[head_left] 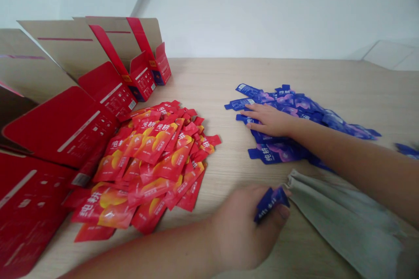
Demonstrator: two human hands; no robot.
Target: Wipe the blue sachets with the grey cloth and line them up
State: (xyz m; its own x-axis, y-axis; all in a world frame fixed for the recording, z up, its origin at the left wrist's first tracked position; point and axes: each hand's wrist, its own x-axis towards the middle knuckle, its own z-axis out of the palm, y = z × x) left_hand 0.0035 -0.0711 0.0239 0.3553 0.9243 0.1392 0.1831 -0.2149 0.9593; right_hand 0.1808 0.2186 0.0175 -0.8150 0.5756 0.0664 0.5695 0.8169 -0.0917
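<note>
My left hand [242, 231] is closed round a blue sachet [272, 203] with white lettering, low over the near part of the table. The far end of my right hand's [270, 120] arm reaches in from the right, and that hand lies flat with fingers stretched on a heap of blue and purple sachets [303, 103]. Left of both hands is a large heap of red and orange sachets [153, 141], touched by neither. A grey-green cloth [343, 222], perhaps a bag, lies near my left hand and partly under my right forearm.
Several open red cartons [81, 126] stand in a row along the left, their tan inner flaps raised. More blue sachets [407, 150] show at the right edge. The wooden table [203, 74] meets a white wall [262, 13] at the back.
</note>
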